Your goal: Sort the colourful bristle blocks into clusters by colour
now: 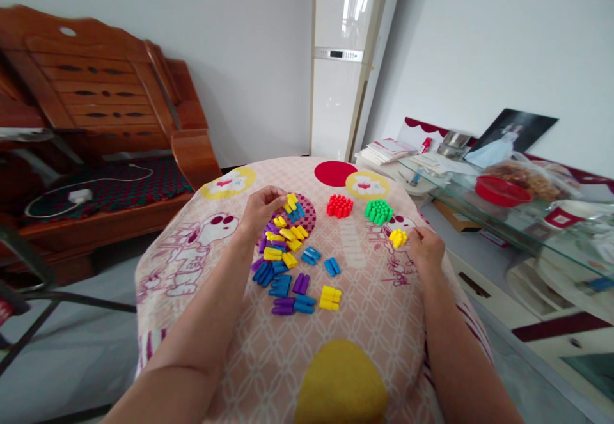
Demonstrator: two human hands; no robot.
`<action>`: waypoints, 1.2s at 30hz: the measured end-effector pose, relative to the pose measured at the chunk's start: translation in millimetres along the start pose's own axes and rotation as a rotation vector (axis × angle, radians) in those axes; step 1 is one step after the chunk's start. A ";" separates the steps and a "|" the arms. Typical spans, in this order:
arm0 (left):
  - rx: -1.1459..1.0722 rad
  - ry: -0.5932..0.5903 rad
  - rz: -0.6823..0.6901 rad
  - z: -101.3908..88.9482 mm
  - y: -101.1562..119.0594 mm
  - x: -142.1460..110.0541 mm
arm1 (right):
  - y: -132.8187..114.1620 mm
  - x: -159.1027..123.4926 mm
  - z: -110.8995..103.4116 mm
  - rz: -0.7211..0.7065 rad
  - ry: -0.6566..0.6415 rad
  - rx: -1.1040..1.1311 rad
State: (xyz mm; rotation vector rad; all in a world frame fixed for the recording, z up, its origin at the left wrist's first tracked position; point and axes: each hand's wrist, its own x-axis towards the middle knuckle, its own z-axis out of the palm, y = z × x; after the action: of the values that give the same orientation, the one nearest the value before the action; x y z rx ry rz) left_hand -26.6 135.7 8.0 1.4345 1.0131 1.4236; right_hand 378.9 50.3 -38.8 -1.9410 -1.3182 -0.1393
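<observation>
My left hand (263, 209) reaches to the far side of a mixed pile, its thumb and fingertips pinched on a yellow plastic piece (290, 203). Blue pieces (300, 212) lie right beside that piece. Below it the pile holds yellow pieces (273, 254), blue pieces (281, 285) and purple pieces (283, 307), most with two or more finger-like prongs. To the right, my right hand (428, 247) is closed at the edge of a small yellow cluster (398, 238); its fingertips are partly hidden. A red cluster (339, 206) and a green cluster (378, 212) stand between my hands.
The round table has a patterned pink cloth (374, 321). On the right, a glass-topped cabinet (551, 232) carries a red bowl (503, 190), papers (386, 150) and a photo (513, 136). A wooden bench (105, 91) stands left, and a tall white appliance (338, 91) behind.
</observation>
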 end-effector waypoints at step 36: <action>-0.252 -0.279 -0.324 87.4 -0.8 -41.4 | -84.0 -60.2 24.9 -0.073 -0.608 0.834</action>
State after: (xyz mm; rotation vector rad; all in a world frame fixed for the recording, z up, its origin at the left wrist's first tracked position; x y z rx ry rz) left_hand 59.8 94.1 -4.4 1.1830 0.8124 1.0415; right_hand 273.7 35.4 -40.6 -1.2320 -1.4847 0.8926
